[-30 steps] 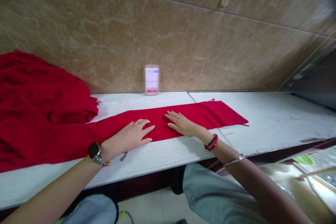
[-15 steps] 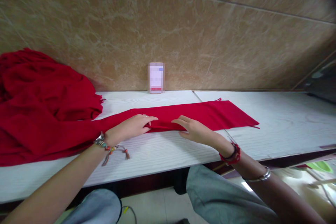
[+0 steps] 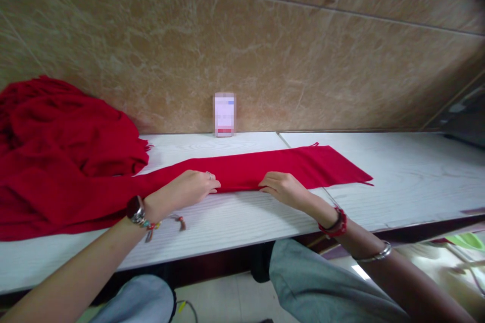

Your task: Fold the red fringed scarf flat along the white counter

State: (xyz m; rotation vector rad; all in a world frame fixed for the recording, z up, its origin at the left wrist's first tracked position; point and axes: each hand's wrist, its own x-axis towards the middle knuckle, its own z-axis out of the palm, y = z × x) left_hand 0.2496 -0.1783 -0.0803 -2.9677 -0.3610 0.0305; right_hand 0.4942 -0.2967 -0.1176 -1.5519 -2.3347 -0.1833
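Observation:
A long red fringed scarf (image 3: pixel 242 166) lies folded into a flat strip along the white table, its squared end toward the right. My left hand (image 3: pixel 193 185) pinches the strip's near edge, thumb mostly hidden beneath the fingers. Farther right, my right hand (image 3: pixel 282 186) grips the same near edge with bent fingers pressed together. Between the two hands the edge runs fairly straight. On the left, the strip runs into a wide, loosely spread part of red cloth.
A bunched heap of red fabric (image 3: pixel 76 126) sits at the back left against the brown marbled wall (image 3: pixel 170 50). A phone (image 3: pixel 225 115) leans upright on that wall. The white table (image 3: pixel 409 176) has its front edge close to my knees.
Both hands have closed on the scarf's near edge, their fingers drawn in from a looser spread. My left hand moved slightly nearer to me, and the near edge looks smoother.

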